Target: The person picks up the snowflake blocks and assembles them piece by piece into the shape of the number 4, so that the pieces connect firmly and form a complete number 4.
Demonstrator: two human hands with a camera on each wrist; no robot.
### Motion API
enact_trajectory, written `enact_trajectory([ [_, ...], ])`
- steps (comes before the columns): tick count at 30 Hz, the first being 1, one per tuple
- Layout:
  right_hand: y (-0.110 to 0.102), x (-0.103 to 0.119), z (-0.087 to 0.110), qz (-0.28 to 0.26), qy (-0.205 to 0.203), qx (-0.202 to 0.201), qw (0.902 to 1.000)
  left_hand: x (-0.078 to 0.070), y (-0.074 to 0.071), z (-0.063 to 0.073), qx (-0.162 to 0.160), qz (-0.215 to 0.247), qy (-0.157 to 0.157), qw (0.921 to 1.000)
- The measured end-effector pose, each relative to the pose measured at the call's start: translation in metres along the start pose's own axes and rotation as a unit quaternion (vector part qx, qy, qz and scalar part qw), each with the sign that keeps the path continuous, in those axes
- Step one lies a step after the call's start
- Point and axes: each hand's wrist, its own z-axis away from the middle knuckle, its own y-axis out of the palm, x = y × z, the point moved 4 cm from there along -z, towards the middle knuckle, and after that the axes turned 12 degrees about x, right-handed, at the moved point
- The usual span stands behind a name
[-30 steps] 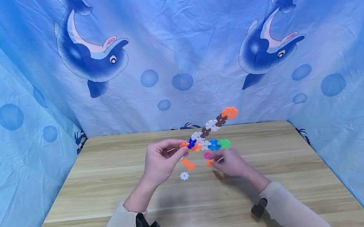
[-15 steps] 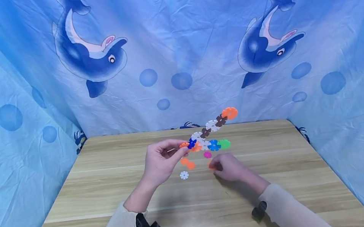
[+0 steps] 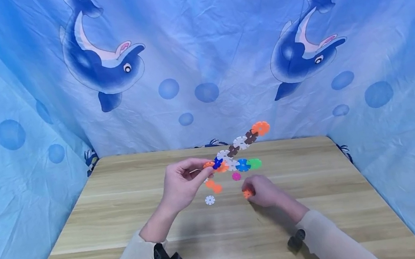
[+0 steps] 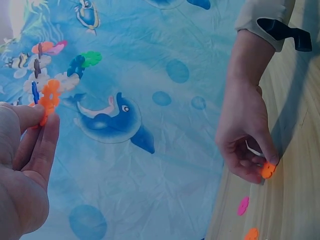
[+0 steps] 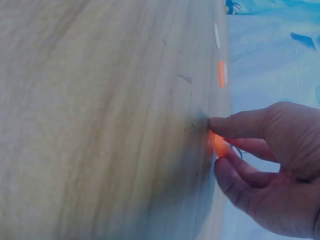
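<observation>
My left hand (image 3: 181, 185) pinches the near end of a branching chain of notched plastic discs (image 3: 240, 143), held above the table. One branch runs through white and brown discs to an orange end disc (image 3: 260, 128). The other passes a blue disc to a green disc (image 3: 254, 163). At the held end are orange discs (image 4: 50, 95) and a dark blue one. Low over the table, my right hand (image 3: 263, 190) has a loose orange disc (image 5: 219, 145) between thumb and fingers; in the left wrist view the thumb lies on its edge.
On the wooden table (image 3: 223, 250) lie a pink disc (image 3: 236, 177), orange discs (image 3: 213, 186) and a white disc (image 3: 210, 200). Another pale piece is partly hidden behind my left hand. A blue dolphin-print cloth (image 3: 197, 52) hangs behind and at both sides.
My right hand has moved away from the pink disc and slightly toward me, bringing the orange disc nearer along with it. The left hand and the chain have barely moved.
</observation>
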Motion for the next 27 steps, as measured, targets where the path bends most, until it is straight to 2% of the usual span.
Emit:
enact_trajectory([
  [5,0.003,-0.006,0.003,-0.037,0.014,0.007,0.9992,0.002,-0.001,0.001,-0.003,-0.004,-0.003,1.0],
  [8,0.0,-0.007,0.008,-0.053,0.006,-0.008,0.9986,0.004,-0.001,0.001,-0.006,-0.003,-0.006,1.0],
  [12,-0.017,-0.004,0.018,-0.078,0.0,-0.053,0.9956,0.005,-0.003,0.001,-0.012,-0.001,-0.011,0.9999],
  [17,-0.052,0.012,0.039,-0.085,-0.016,-0.144,0.9859,0.004,-0.005,-0.001,-0.012,-0.006,-0.007,0.9999],
  [19,-0.065,0.02,0.049,-0.088,-0.039,-0.196,0.9759,0.003,-0.005,-0.001,-0.012,-0.007,-0.008,0.9999],
  [21,-0.079,0.03,0.06,-0.102,-0.074,-0.251,0.9598,0.003,-0.006,-0.001,-0.013,-0.006,-0.01,0.9998],
  [24,-0.095,0.043,0.077,-0.123,-0.155,-0.328,0.9238,0.004,-0.005,-0.002,-0.014,-0.004,-0.013,0.9998],
  [27,-0.106,0.054,0.09,-0.14,-0.232,-0.37,0.8888,0.004,-0.006,-0.002,-0.016,-0.001,-0.015,0.9998],
])
